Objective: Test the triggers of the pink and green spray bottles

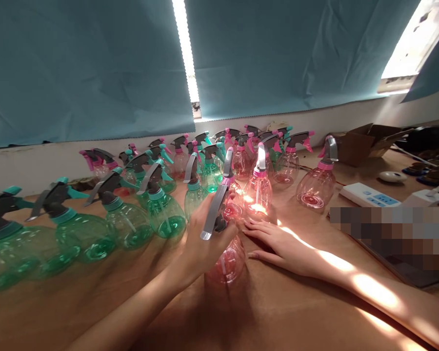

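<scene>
Centrally, a rounded, see-through pink plastic spray bottle with a dark grey head and a silver-grey lever (pixel 227 263) is standing roughly upright at the near edge of the bottle group, on the brown tabletop (pixel 296 317); whether its base is pressing fully on the surface cannot be told. The left hand (pixel 201 231) is clamping around its neck and head, the thumb closing on the near side. The right hand (pixel 280 243) is lying palm down just beside it, fingers extended and slightly apart, holding nothing.

Just beyond the hands, a sunlit pink plastic spray bottle with a bright pink collar (pixel 258 192) is standing near the right fingertips. To the left, a row of rounded, see-through green plastic spray bottles with teal collars (pixel 167 217) is stretching toward the picture's edge. Behind, more pink and green ones are crowding together, while a lone pink plastic spray bottle with a curved grey lever (pixel 315 189) is standing apart on the right.

Farther right, a long white power strip with blue panels (pixel 369 196) is lying near an open brown cardboard box (pixel 354 146). Blue-green fabric curtains (pixel 95 73) are hanging behind everything, bright light showing through their gaps.
</scene>
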Demonstrator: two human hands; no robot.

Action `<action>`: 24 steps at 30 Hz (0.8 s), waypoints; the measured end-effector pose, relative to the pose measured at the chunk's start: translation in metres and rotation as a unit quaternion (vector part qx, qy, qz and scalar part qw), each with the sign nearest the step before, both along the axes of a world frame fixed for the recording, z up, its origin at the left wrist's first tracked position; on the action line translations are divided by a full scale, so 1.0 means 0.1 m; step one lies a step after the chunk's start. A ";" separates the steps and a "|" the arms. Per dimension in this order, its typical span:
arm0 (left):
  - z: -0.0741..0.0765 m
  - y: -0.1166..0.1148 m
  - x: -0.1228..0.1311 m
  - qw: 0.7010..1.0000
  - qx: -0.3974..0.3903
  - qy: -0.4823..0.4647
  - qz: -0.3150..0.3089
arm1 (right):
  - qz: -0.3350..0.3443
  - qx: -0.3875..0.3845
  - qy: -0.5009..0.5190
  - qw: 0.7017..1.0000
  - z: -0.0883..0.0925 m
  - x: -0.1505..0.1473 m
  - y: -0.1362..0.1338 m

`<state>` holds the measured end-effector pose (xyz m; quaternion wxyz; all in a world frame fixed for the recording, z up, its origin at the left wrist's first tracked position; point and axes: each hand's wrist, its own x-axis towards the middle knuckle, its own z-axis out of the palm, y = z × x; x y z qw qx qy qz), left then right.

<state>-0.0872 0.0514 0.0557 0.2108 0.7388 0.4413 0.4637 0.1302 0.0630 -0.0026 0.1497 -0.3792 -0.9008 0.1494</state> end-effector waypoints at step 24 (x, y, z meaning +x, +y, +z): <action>0.13 0.00 0.01 0.999 0.020 0.006 -0.044 | 0.002 -0.003 0.005 1.000 0.03 -0.01 0.00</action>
